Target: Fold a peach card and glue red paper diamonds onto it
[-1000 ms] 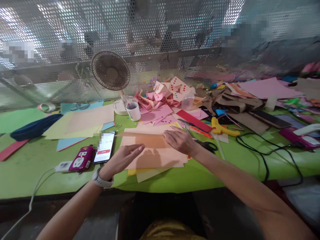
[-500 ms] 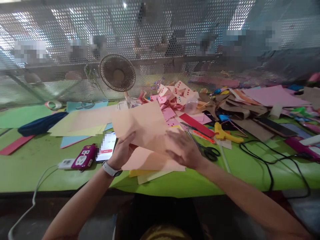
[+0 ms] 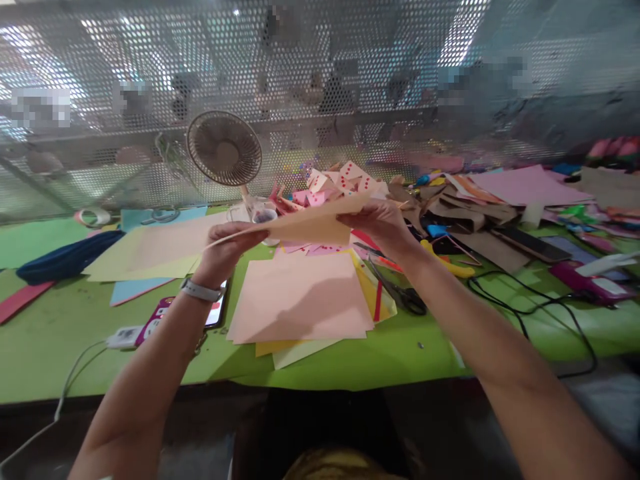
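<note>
A peach sheet of paper is held up level above the table, seen nearly edge-on. My left hand is closed on its left end, and my right hand pinches the right end. Below it lies a stack of pale pink paper, with yellow sheets poking out underneath. Black scissors rest right of the stack, under my right forearm. A phone with a lit screen lies by my left wrist, partly covered by it.
A round fan stands behind, before a perforated metal screen. Dotted pink paper pieces are heaped at the back. Brown scraps, a yellow glue gun and black cables lie right; a dark blue pouch lies left.
Both hands have raised the peach sheet up and away from me, tilting it flat and uncovering the pink stack. My right hand has gone from lying over the sheet to gripping its right end.
</note>
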### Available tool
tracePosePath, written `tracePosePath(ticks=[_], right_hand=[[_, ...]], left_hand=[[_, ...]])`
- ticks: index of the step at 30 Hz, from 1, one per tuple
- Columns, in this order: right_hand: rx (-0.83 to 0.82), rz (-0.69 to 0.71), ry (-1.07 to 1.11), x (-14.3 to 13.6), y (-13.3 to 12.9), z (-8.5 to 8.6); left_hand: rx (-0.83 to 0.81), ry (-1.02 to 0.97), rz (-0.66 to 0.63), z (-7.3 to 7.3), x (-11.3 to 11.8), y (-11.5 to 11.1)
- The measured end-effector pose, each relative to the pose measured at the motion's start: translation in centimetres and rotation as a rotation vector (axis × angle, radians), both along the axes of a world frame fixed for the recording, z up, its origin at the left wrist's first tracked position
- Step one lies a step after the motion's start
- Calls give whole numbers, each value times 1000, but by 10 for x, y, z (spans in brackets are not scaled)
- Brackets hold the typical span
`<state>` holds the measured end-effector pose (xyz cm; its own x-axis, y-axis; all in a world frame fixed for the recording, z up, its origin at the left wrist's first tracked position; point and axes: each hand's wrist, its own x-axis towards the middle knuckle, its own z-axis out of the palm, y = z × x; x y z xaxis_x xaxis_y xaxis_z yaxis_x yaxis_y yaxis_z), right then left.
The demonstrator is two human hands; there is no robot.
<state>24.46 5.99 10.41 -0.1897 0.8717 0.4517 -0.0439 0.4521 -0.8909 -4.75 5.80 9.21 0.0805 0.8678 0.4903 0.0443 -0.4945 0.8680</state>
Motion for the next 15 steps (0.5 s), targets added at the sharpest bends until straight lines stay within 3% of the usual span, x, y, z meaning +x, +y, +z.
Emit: tracePosePath(ticks=[2, 4, 7, 11, 13, 15], right_hand=[[153, -15, -92, 5, -13, 2], [276, 19, -183, 9, -25, -12], [398, 63, -347, 12, -32, -59], [398, 124, -614, 19, -34, -127], [395, 148, -740, 24, -38, -143], [395, 171, -835, 28, -43, -145]], left_hand=[[144, 120, -92, 6, -11, -8], [272, 221, -204, 0, -20, -20], [348, 497, -362, -30, -29, -36], [338, 713, -450, -77, -32, -46], [334, 769, -448, -91, -33, -49], [347, 813, -449, -95, -36, -50]])
